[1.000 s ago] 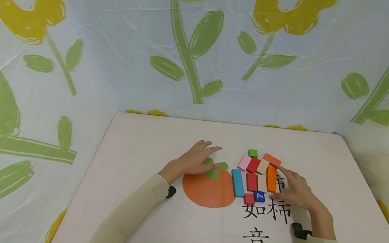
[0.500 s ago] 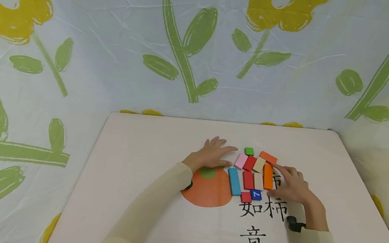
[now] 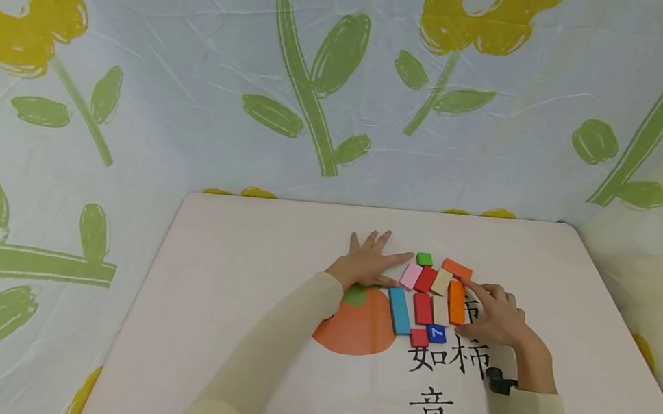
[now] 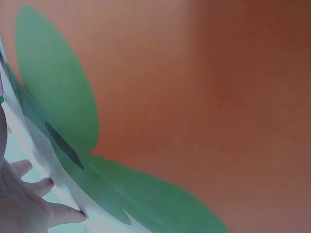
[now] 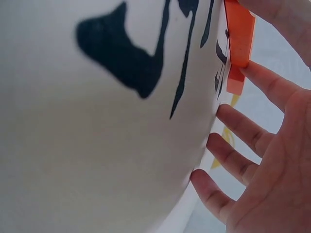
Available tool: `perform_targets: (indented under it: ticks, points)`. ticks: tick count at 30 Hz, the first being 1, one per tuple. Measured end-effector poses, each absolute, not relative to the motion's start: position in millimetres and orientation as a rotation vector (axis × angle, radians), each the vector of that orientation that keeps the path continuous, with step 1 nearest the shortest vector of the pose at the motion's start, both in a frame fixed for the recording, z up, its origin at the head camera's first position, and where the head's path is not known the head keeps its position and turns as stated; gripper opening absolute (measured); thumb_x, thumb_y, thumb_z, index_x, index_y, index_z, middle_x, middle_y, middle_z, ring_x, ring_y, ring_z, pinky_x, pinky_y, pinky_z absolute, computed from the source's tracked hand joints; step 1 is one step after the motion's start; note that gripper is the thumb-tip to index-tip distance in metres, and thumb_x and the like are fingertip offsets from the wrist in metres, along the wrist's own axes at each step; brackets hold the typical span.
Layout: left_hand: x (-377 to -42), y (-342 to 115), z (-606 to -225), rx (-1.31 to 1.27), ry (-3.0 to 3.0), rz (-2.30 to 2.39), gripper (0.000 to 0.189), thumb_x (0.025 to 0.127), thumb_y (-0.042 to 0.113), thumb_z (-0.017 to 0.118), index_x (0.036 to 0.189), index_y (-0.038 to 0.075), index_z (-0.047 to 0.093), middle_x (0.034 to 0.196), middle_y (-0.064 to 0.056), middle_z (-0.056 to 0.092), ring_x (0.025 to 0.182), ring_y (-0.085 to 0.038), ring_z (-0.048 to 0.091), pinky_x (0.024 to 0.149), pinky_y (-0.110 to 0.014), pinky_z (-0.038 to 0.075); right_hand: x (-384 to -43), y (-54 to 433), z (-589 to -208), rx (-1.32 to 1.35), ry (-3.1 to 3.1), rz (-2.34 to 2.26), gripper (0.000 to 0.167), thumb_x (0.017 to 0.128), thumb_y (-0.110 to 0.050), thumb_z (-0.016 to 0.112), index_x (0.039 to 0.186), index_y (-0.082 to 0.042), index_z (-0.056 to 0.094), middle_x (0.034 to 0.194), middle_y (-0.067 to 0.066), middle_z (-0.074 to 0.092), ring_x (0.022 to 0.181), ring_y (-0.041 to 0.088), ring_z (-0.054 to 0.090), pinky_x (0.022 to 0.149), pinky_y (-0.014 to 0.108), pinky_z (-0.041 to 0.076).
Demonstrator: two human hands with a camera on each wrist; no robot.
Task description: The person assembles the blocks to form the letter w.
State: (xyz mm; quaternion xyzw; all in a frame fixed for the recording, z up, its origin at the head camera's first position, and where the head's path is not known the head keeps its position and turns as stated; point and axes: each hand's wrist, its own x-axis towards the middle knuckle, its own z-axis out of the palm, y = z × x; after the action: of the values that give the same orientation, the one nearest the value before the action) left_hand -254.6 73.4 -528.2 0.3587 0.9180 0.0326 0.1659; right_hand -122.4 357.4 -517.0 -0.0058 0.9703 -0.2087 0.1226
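Observation:
In the head view a flat cluster of coloured blocks lies on the table. My right hand (image 3: 498, 317) is at its right side, index finger and thumb at the two ends of an upright-lying orange block (image 3: 457, 304), pinching it lengthwise. The right wrist view shows the index fingertip against one end of that block, other fingers spread on the table. My left hand (image 3: 364, 261) lies with fingers spread at the cluster's left; its index tip is beside the pink block (image 3: 411, 276) and its thumb at the top end of the long blue block (image 3: 399, 311).
Red blocks (image 3: 423, 309), cream blocks (image 3: 440, 311), a dark blue block marked 7 (image 3: 437, 333), a green block (image 3: 424, 259) and another orange block (image 3: 457, 269) make up the cluster. The mat bears a printed persimmon (image 3: 357, 324) and black characters (image 3: 435, 413).
My left hand has moved right and settled beside the pink and long blue blocks, its fingers spread. My right hand stays at the orange block. The head view has shifted slightly.

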Motion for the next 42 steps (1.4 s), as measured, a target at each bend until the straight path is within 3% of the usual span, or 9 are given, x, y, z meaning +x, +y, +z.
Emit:
perform_targets:
  ticks: [12, 25, 33, 42]
  points:
    - [-249.0, 76.8, -525.6, 1.009, 2.627, 0.048, 0.074, 0.089, 0.076, 0.045, 0.155, 0.055, 0.021, 0.167, -0.008, 0.007, 0.15, -0.039, 0.006, 0.11, -0.072, 0.008, -119.1, 352.3, -514.2, -0.025, 2.841, -0.6, 0.1, 0.072, -0.037, 0.087, 0.153, -0.011, 0.035, 0.143, 0.034, 0.027, 0.124, 0.056, 0.025, 0.091, 0.075, 0.028]
    - [-248.8, 60.0, -522.6, 0.986, 2.624, 0.196, 0.076, 0.087, 0.078, 0.047, 0.155, 0.049, 0.028, 0.165, -0.01, 0.014, 0.15, -0.041, 0.007, 0.113, -0.068, 0.009, -121.0, 349.8, -514.3, -0.041, 2.847, -0.637, 0.1, 0.07, -0.039, 0.088, 0.152, -0.011, 0.037, 0.142, 0.034, 0.03, 0.122, 0.056, 0.026, 0.09, 0.074, 0.03]
    - [-245.5, 34.5, -524.7, 0.998, 2.664, 0.263, 0.077, 0.086, 0.08, 0.046, 0.154, 0.051, 0.027, 0.165, -0.012, 0.016, 0.149, -0.043, 0.008, 0.113, -0.067, 0.015, -119.1, 355.1, -501.5, -0.07, 2.796, -0.756, 0.104, 0.072, -0.042, 0.088, 0.152, -0.005, 0.031, 0.139, 0.04, 0.03, 0.114, 0.054, 0.036, 0.086, 0.074, 0.042]
    - [-244.6, -16.6, -516.1, 0.918, 2.708, 0.391, 0.074, 0.09, 0.074, 0.049, 0.155, 0.045, 0.03, 0.163, -0.018, 0.019, 0.149, -0.046, 0.007, 0.112, -0.069, 0.013, -121.2, 343.5, -486.8, -0.278, 2.821, -0.859, 0.098, 0.076, -0.033, 0.087, 0.153, -0.007, 0.032, 0.138, 0.036, 0.036, 0.118, 0.052, 0.038, 0.085, 0.074, 0.042]
